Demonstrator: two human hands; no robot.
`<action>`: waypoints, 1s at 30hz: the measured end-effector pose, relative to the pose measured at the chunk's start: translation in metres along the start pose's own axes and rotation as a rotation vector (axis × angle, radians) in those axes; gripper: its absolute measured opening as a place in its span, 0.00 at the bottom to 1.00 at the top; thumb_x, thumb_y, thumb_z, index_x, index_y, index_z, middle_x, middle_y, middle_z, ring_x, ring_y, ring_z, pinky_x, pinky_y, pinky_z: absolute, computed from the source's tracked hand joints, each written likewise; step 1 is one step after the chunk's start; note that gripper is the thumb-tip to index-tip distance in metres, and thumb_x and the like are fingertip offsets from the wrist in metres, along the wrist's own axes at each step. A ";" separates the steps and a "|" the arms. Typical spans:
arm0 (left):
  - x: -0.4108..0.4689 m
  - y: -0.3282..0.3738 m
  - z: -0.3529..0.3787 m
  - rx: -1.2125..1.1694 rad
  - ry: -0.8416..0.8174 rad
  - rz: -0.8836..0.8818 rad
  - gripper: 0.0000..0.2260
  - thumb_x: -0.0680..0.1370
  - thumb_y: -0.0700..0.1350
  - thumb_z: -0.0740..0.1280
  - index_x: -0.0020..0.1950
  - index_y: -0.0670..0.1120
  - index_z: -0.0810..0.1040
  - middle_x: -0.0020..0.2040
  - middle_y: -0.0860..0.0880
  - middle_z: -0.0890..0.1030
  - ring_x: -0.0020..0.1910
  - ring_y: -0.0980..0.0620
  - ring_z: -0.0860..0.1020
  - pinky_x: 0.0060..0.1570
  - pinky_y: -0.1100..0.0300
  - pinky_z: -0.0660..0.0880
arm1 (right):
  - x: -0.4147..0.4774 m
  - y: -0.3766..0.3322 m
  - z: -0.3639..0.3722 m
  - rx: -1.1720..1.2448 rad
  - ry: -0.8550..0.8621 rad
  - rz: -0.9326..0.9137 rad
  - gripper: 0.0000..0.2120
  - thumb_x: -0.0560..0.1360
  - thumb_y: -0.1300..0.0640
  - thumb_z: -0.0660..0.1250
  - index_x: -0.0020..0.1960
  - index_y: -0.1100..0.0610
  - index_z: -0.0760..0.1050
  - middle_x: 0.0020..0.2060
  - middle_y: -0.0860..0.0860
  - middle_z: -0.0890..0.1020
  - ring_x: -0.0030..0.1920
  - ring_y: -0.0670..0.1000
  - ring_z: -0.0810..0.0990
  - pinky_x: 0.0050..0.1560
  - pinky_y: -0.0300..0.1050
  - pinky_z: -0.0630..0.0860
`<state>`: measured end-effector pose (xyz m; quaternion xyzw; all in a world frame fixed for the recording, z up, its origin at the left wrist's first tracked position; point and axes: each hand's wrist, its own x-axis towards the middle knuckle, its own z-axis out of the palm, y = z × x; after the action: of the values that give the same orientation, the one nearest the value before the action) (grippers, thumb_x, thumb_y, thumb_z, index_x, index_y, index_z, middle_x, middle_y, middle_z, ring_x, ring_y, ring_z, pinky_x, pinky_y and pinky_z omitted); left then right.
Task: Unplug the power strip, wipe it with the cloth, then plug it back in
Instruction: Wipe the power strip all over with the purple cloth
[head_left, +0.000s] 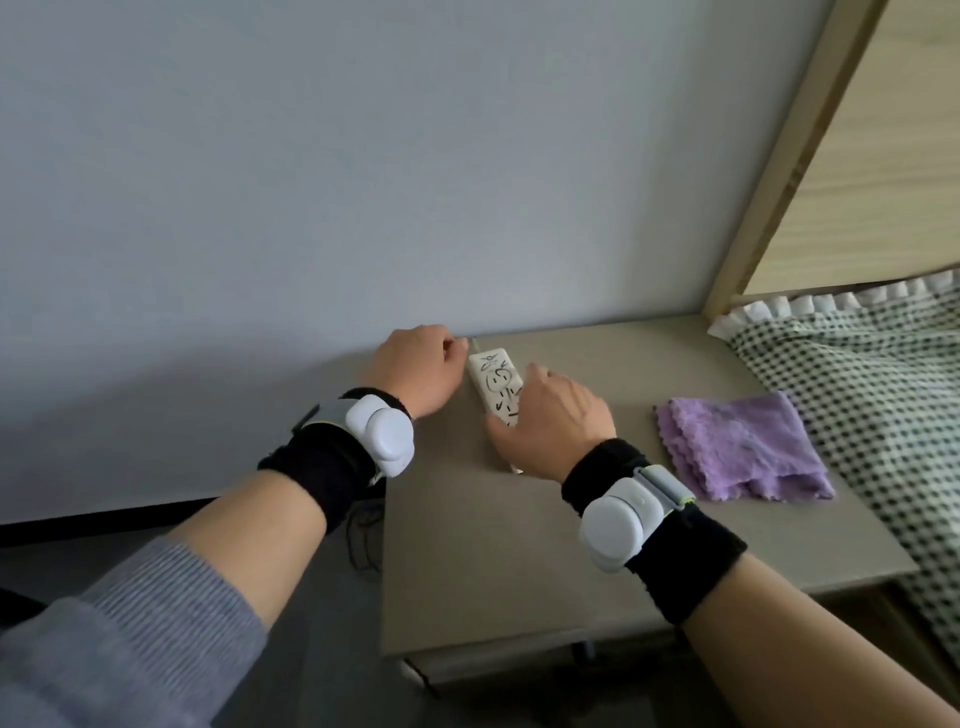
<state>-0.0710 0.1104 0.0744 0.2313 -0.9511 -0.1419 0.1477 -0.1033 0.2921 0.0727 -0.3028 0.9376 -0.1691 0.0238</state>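
A white power strip (496, 382) lies on the grey-brown table (493, 561) close to the wall, its long side running away from me. My right hand (545, 421) lies over its near end, thumb on the left edge and fingers curled round the right edge. My left hand (418, 371) sits just left of the strip's far end with curled fingers at the far corner, where a thin cord end shows; what it holds is hidden. A folded purple cloth (743, 452) lies on the table to the right, apart from both hands.
A pale wall (363, 182) rises right behind the table. A bed with a checked cover (878, 395) and a wooden frame (810, 130) borders the table on the right. Dark cables (363, 540) hang below the table's left edge over the floor.
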 end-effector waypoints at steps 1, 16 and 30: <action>0.002 0.006 0.002 -0.007 0.007 0.003 0.18 0.82 0.54 0.58 0.33 0.51 0.68 0.34 0.50 0.76 0.38 0.41 0.74 0.36 0.54 0.65 | 0.000 0.004 -0.003 0.020 -0.006 -0.005 0.26 0.75 0.35 0.65 0.58 0.56 0.72 0.56 0.55 0.83 0.56 0.60 0.83 0.45 0.48 0.69; -0.004 0.040 0.020 -0.041 0.020 -0.021 0.19 0.80 0.54 0.58 0.35 0.44 0.74 0.32 0.48 0.80 0.36 0.40 0.78 0.37 0.51 0.76 | 0.007 0.097 -0.073 -0.062 -0.117 0.026 0.25 0.75 0.49 0.70 0.71 0.55 0.76 0.64 0.56 0.81 0.65 0.60 0.79 0.63 0.49 0.75; -0.002 0.063 0.035 -0.121 -0.031 -0.034 0.14 0.78 0.54 0.61 0.46 0.46 0.81 0.43 0.49 0.85 0.46 0.44 0.82 0.49 0.48 0.79 | 0.021 0.152 -0.101 -0.308 -0.457 0.050 0.09 0.69 0.58 0.74 0.48 0.58 0.85 0.43 0.54 0.86 0.48 0.58 0.85 0.45 0.46 0.81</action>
<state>-0.1069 0.1719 0.0630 0.2360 -0.9388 -0.2053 0.1444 -0.2198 0.4258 0.1186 -0.3100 0.9297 0.0486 0.1926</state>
